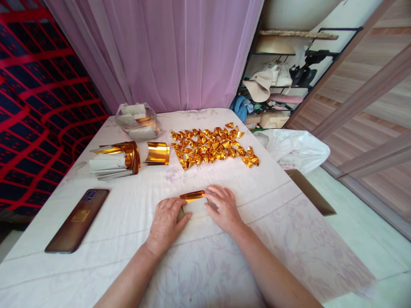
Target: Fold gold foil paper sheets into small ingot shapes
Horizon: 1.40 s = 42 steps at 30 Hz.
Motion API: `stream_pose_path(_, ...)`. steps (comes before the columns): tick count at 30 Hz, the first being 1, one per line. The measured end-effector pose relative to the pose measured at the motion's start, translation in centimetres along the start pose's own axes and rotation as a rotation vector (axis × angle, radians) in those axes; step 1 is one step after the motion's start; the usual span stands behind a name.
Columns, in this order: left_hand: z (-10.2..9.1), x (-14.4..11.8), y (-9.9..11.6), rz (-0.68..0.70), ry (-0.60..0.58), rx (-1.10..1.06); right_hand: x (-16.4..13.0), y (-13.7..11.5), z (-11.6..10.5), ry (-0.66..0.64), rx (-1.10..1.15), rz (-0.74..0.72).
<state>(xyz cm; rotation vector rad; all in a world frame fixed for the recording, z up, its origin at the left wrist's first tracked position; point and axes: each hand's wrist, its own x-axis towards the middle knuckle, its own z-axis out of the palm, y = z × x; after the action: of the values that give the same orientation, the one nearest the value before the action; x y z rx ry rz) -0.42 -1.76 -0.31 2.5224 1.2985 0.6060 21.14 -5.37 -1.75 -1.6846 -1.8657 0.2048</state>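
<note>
Gold-foil paper (192, 196), a small sheet with a shiny gold face and a white back, lies flat on the white cloth-covered table (128, 222) between my two hands, its far edge rolled over so a narrow gold strip shows. My left hand (167, 220) rests palm down at the sheet's near left corner, fingers curled and pressing on it rather than gripping. My right hand (224, 207) lies flat just beside it, fingers together, the fingertips touching the right end of the gold strip. Neither hand is clamped around anything; both simply bear down on the paper.

To fold it well, I judge that I should keep the left hand pinning the corner so the sheet cannot slide on the cloth, and run the right fingertips along the fold in one even pass, so the crease comes out straight and the thin foil does not wrinkle or tear.

Beyond my hands, well apart, lies a spread heap of small folded gold pieces (213, 147). Far off past my left hand sits a clear plastic bag (138, 120) holding what look like white and gold sheets, though I cannot tell how many. Nearer than it stand a curled stack of gold-and-white sheets (115, 160) and a smaller gold roll (157, 153). A dark phone (78, 220) lies well out to the side of my left hand.
</note>
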Motion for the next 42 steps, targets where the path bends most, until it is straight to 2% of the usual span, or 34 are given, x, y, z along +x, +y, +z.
stream_pose_path(9,0.0,0.0,0.0,-0.005,0.003,-0.008,0.2,0.4,0.0,0.072,0.089,0.018)
stream_pose_path(17,-0.2,-0.1,-0.1,0.019,0.011,-0.038,0.2,-0.6,-1.3,0.151,0.126,-0.079)
stream_pose_path(21,-0.2,-0.1,-0.2,0.022,0.005,-0.043,-0.2,-1.1,-2.0,0.127,0.141,-0.087)
stream_pose_path(31,-0.4,-0.3,-0.8,0.086,0.034,-0.19,-0.7,-0.6,-2.8,0.045,0.267,-0.245)
stream_pose_path(37,-0.4,-0.2,-1.0,0.039,0.063,-0.218,-0.7,-0.3,-2.8,-0.067,0.277,-0.268)
stream_pose_path(42,0.2,-0.2,-1.6,-0.043,0.159,-0.19,-0.7,-0.1,-2.7,-0.101,0.257,-0.267)
